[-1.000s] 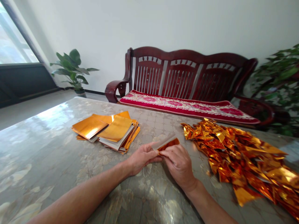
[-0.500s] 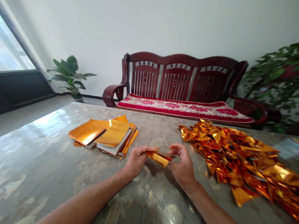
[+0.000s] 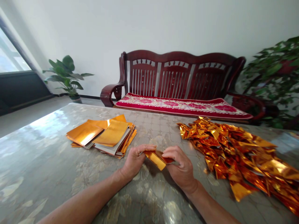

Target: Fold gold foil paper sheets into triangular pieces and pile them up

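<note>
A small folded piece of gold foil paper (image 3: 157,160) is held between my two hands, just above the table. My left hand (image 3: 136,158) pinches its left end, thumb below and fingers along the top. At the right end, my right hand (image 3: 179,166) grips the paper with curled fingers and thumb. To the left lies a loose stack of flat gold foil sheets (image 3: 112,133), some showing a pale grey backing. A large heap of folded, shiny gold foil pieces (image 3: 230,149) spreads over the right side.
The table (image 3: 53,168) has a glossy, flower-patterned cover. Behind it stands a dark red wooden bench (image 3: 175,77) with a red floral seat cover (image 3: 182,105). Potted plants stand at the left (image 3: 66,76) and right (image 3: 275,74). A clear plastic item (image 3: 286,141) lies near the table's right edge.
The foil paper has turned from slanting up to the right to slanting down to the right, its gold face now showing. My right hand moved off slightly, then closed on its right end.
</note>
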A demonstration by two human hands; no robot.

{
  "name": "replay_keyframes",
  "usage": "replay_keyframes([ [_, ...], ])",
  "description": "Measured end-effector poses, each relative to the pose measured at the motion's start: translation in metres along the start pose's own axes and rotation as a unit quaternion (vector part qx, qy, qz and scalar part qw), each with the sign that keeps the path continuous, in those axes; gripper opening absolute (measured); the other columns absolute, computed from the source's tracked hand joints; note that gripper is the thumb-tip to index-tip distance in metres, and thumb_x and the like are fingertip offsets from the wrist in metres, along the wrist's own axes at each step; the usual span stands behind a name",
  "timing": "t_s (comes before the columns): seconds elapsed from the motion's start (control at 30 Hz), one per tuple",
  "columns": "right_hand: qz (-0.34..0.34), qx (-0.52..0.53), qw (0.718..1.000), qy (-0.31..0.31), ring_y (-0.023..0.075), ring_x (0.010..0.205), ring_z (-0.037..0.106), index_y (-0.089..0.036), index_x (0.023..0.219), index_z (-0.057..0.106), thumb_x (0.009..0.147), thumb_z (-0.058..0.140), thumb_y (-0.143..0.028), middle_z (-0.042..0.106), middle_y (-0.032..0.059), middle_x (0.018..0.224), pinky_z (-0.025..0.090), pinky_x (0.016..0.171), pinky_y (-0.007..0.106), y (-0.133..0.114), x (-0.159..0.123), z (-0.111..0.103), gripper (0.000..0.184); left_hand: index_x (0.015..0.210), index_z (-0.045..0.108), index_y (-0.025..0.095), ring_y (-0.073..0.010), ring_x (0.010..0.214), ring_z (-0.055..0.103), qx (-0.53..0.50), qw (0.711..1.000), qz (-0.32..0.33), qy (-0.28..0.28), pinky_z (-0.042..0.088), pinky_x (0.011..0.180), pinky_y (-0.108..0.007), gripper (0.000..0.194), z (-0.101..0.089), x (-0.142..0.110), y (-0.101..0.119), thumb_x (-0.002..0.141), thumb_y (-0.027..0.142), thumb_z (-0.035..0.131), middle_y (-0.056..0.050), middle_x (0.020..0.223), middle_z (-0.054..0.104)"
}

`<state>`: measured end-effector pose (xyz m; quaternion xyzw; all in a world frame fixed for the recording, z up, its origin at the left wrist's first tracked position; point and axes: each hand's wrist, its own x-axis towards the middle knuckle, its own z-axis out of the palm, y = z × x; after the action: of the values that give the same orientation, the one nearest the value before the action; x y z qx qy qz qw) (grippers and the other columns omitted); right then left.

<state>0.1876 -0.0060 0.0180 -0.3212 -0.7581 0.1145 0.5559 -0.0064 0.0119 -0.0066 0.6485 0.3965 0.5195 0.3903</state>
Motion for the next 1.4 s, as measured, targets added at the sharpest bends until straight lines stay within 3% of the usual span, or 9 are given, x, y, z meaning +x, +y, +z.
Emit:
replay_keyframes([
  [0.17,0.005,0.012,1.000,0.006,0.0168,0.082,0.065,-0.025,0.088,0.066,0.087,0.054,-0.009,0.068,0.0033,0.086,0.052,0.070,0.030,0.002,-0.001,-0.002,0.020,0.090,0.076,0.020,-0.0169,0.083,0.071,0.015,0.998,-0.032,0.049,0.056,0.081,-0.029,0.026,-0.001,0.001,0.003,0.075,0.010,0.057,-0.002,0.088,0.077],
  [0.33,0.017,0.023,1.000,0.001,0.0180,0.082,0.066,-0.024,0.087,0.064,0.084,0.066,-0.015,0.069,0.0047,0.091,0.052,0.070,0.030,0.007,-0.006,-0.005,0.010,0.084,0.072,0.018,-0.0152,0.077,0.069,-0.024,0.996,-0.031,0.084,0.055,0.075,-0.025,0.014,-0.001,0.001,0.003,0.074,0.011,0.065,-0.002,0.083,0.075],
  [0.77,0.104,0.131,0.986,0.015,0.0164,0.082,0.065,-0.025,0.088,0.058,0.083,0.064,-0.012,0.067,0.0016,0.093,0.051,0.069,0.027,0.023,-0.013,-0.001,0.015,0.082,0.069,0.020,-0.0148,0.083,0.066,0.103,0.982,0.148,0.063,0.050,0.080,-0.027,0.013,-0.007,-0.002,0.015,0.080,0.008,0.064,-0.001,0.083,0.072],
  [0.93,0.143,0.137,0.980,0.021,0.0170,0.081,0.065,-0.023,0.082,0.059,0.079,0.066,-0.013,0.067,0.0012,0.088,0.051,0.070,0.027,0.022,-0.010,-0.003,0.013,0.078,0.067,0.019,-0.0137,0.078,0.063,0.132,0.976,0.164,0.054,0.048,0.075,-0.024,0.010,-0.006,-0.003,0.020,0.081,0.010,0.064,0.000,0.077,0.069],
  [1.07,0.220,0.129,0.967,0.029,0.0183,0.078,0.064,-0.022,0.081,0.060,0.076,0.073,-0.023,0.068,0.0017,0.083,0.052,0.072,0.029,0.023,-0.009,0.000,0.013,0.075,0.066,0.018,-0.0108,0.068,0.059,0.120,0.986,0.102,0.055,0.046,0.068,-0.021,0.008,0.000,-0.004,0.022,0.080,0.013,0.062,0.001,0.071,0.065],
  [1.2,0.277,0.071,0.956,0.066,0.0220,0.082,0.065,-0.021,0.102,0.060,0.077,0.073,-0.037,0.068,0.0059,0.092,0.053,0.074,0.035,0.033,-0.008,0.004,0.033,0.074,0.062,0.017,-0.0088,0.058,0.055,0.037,0.994,-0.055,0.090,0.043,0.057,-0.018,0.006,0.009,0.002,0.015,0.077,0.022,0.064,0.003,0.064,0.060],
  [1.27,0.242,-0.004,0.965,0.104,0.0248,0.092,0.064,-0.020,0.113,0.057,0.078,0.072,-0.040,0.066,0.0095,0.104,0.052,0.079,0.040,0.035,-0.008,0.002,0.043,0.075,0.059,0.017,-0.0080,0.052,0.053,-0.037,0.985,-0.126,0.113,0.040,0.051,-0.018,0.011,0.011,0.008,0.009,0.072,0.024,0.066,0.005,0.060,0.058],
  [1.33,0.158,-0.105,0.974,0.124,0.0264,0.099,0.060,-0.020,0.114,0.056,0.079,0.071,-0.037,0.064,0.0106,0.109,0.049,0.086,0.044,0.031,-0.007,-0.002,0.041,0.075,0.055,0.018,-0.0082,0.048,0.052,-0.096,0.972,-0.174,0.125,0.040,0.049,-0.018,0.017,0.011,0.013,0.005,0.067,0.026,0.068,0.006,0.056,0.057],
  [1.4,0.031,-0.178,0.980,0.078,0.0263,0.102,0.058,-0.021,0.110,0.058,0.079,0.071,-0.031,0.064,0.0089,0.106,0.045,0.092,0.045,0.021,-0.006,-0.004,0.034,0.076,0.052,0.019,-0.0089,0.045,0.053,-0.139,0.960,-0.210,0.126,0.040,0.047,-0.018,0.023,0.011,0.015,0.004,0.064,0.028,0.070,0.006,0.052,0.058],
])
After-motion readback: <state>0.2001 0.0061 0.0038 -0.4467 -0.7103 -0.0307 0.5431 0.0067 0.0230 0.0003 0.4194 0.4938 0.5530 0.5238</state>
